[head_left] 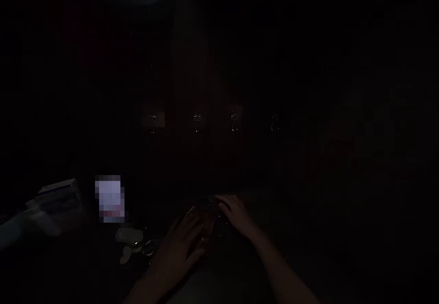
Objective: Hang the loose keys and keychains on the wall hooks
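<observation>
The scene is very dark. My left hand (180, 242) lies palm down with its fingers stretched forward and the thumb apart. To its right is my right hand (236, 215), its fingers reaching left and the thumb slightly separated from them. Between the hands is a dark, shiny thing (219, 228) with a few glints; its kind cannot be made out. Both hands are close to it, but the darkness hides whether they touch it. Left of my left hand lie some small pale and glinting items (132, 240).
A bright, pixelated screen-like rectangle (110, 200) glows at the left. Farther left stands a box-like package (58, 201) with a pale, blurred thing (44, 219) before it. Several metal hooks (197, 123) line the dark surface ahead.
</observation>
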`<action>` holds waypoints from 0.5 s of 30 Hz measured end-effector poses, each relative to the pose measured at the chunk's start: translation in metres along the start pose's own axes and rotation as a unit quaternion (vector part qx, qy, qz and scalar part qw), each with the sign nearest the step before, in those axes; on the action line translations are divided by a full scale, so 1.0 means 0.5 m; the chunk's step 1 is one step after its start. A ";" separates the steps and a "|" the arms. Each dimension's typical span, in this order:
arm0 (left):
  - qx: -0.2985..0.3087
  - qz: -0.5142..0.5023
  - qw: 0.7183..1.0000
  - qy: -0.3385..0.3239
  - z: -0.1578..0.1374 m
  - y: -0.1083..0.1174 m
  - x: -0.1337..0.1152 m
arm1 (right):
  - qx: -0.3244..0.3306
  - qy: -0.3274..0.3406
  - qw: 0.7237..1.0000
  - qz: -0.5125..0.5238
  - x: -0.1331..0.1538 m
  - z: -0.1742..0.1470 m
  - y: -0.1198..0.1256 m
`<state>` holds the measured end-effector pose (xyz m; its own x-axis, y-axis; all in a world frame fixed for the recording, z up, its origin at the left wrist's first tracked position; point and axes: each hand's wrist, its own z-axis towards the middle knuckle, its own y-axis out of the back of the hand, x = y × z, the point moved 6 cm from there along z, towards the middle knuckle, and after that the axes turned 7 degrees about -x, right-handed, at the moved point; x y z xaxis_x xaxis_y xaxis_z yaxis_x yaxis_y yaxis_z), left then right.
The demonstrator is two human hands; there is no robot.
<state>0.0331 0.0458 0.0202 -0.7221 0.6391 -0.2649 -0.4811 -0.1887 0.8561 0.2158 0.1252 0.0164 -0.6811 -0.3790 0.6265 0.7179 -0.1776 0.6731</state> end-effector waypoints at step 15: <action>-0.072 0.036 0.994 0.075 -0.009 0.035 0.047 | 0.041 0.044 0.990 -0.124 0.012 0.004 -0.017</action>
<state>0.0056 0.0541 0.0272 -0.8186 0.5029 -0.2775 -0.4834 -0.3422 0.8058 0.2054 0.1261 0.0151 -0.8174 -0.4109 0.4039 0.5135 -0.2018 0.8340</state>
